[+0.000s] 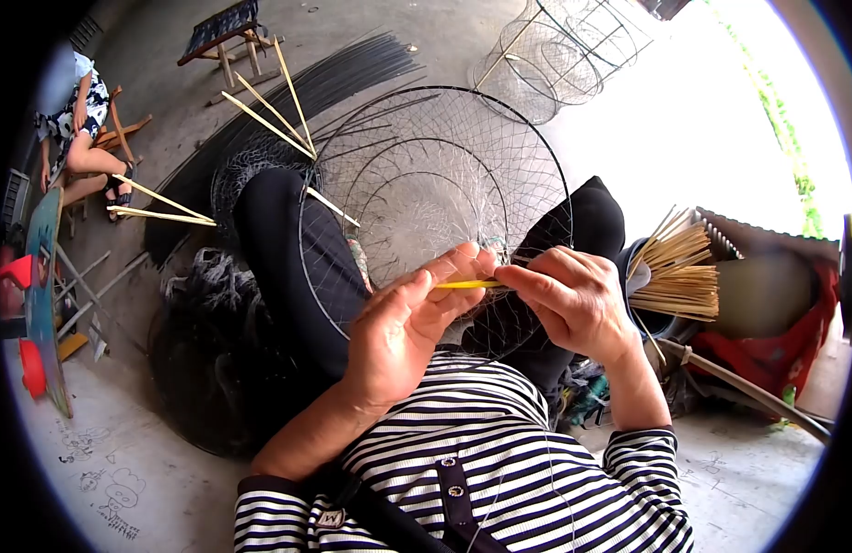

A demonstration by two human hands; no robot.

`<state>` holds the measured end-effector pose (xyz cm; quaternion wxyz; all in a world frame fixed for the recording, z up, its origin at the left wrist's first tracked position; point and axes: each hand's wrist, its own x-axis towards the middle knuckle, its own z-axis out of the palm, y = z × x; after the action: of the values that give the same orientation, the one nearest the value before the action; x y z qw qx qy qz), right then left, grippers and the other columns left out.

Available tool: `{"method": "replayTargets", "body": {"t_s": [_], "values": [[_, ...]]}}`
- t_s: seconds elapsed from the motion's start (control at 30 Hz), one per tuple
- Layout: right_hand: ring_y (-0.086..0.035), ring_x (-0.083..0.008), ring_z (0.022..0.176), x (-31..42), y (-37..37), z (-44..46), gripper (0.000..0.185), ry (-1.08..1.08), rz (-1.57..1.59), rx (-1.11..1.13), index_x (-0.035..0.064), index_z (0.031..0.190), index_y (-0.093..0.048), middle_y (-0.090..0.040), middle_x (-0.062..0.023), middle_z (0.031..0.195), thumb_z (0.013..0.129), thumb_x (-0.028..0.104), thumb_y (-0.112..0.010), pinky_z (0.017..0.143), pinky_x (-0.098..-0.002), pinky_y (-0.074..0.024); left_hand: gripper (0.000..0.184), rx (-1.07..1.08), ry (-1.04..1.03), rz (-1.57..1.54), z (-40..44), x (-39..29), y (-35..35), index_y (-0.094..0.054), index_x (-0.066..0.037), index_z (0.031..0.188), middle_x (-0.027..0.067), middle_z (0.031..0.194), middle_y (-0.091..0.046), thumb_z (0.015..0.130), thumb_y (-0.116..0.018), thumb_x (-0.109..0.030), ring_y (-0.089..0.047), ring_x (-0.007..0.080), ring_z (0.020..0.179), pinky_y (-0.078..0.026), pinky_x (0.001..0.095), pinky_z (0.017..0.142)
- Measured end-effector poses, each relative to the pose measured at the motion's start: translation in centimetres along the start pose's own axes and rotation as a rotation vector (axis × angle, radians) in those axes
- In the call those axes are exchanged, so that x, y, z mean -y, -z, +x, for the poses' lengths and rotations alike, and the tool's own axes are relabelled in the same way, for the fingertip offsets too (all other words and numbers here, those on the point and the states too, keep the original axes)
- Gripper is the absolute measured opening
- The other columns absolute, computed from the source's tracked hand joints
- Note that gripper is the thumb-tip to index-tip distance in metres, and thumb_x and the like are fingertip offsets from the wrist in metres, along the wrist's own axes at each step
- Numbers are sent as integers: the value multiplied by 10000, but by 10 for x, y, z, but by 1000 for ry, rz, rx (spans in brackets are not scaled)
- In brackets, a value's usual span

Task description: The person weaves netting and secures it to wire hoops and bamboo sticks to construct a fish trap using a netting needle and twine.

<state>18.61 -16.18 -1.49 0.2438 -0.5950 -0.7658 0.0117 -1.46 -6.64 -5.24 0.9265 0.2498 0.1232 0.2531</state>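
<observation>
A round wire-hooped net [417, 175] of thin mesh stands between my knees, with smaller hoops inside it. Over its near rim, a short yellow tool [464, 285] lies level between my hands. My right hand [569, 300] pinches the tool's right end between thumb and fingers. At its left end, my left hand [412, 318] holds the tool against the thumb, with the other fingers stretched toward the mesh. Thin thread runs down over the striped shirt [499, 461].
Bamboo sticks [679, 272] fill a bucket at right. Another net cage [559, 55] stands ahead. Long black rods [287, 101] lie on the floor, with split sticks [269, 124] nearby. A seated person [85, 138] and a skateboard [44, 295] are at left, a stool [225, 41] beyond.
</observation>
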Motion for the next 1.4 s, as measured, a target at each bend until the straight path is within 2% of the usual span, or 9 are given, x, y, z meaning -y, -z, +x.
{"method": "replayTargets", "body": {"t_s": [0.3,0.43,0.53,0.63,0.8,0.9,1.07,1.27,1.4], "values": [[-580,-270,803,28,-45,60,513,-276,299,-287,40,1186,-581,-540,-118,939,722,124,-782,723,-340,-502,119,34,72,-193,52,19,30,-570,-16,956,35,937,-580,916,-591,-126,-573,125,800,-487,231,738],[-563,-244,825,-2,-54,77,256,-649,709,-224,16,1006,-667,-537,-92,891,757,28,-721,692,-315,-465,267,-21,87,-103,68,2,31,-547,-3,1187,72,1111,-594,977,-524,-168,-547,160,1098,-465,336,921],[-561,-235,853,11,-46,89,260,-140,-57,-365,25,982,-678,-575,-86,901,728,32,-735,718,-324,-465,382,-41,97,-14,68,-16,18,-476,1,1295,100,1181,-556,994,-520,-230,-514,176,1154,-417,358,991],[-555,-281,873,36,-28,98,230,136,291,-468,-2,946,-654,-645,-130,953,819,182,-706,778,-378,-459,615,-72,101,209,66,-38,9,-283,-27,1457,179,1396,-405,1001,-459,-401,-433,254,1281,-377,428,1050],[-546,-316,955,4,-111,99,321,65,564,-176,63,985,-613,-582,-97,970,679,-5,-684,847,-410,-443,737,46,189,-124,99,-61,57,-257,9,1466,232,1304,-497,995,-384,-544,-511,295,1183,-412,398,1036],[-550,-352,1036,-39,-148,96,363,-86,427,-66,85,1013,-628,-597,-132,1052,692,-83,-614,909,-423,-456,819,-285,-77,332,110,-35,88,-266,63,1463,240,1323,-482,972,-420,-574,-442,280,1295,-322,383,1093],[-644,-321,980,-96,-186,97,180,19,266,516,54,1009,-643,-670,-157,1014,841,107,-604,824,-380,-523,1025,-410,-120,1259,115,32,125,-112,222,1410,333,1418,-371,911,-559,-554,-358,334,1357,-259,364,1134],[-678,-283,953,-102,-216,130,217,-334,38,946,94,980,-700,-708,-92,1013,867,247,-596,763,-389,-548,812,-288,67,926,108,15,131,-310,155,1359,290,1328,-495,958,-510,-521,-480,294,1263,-355,349,1063],[-673,-296,885,-110,-275,112,237,-308,-32,849,90,993,-676,-692,-105,963,877,273,-581,684,-415,-546,839,-383,22,1255,103,41,136,-230,245,1307,487,1359,-246,953,-539,-450,-254,546,1347,-270,480,1129]]}}
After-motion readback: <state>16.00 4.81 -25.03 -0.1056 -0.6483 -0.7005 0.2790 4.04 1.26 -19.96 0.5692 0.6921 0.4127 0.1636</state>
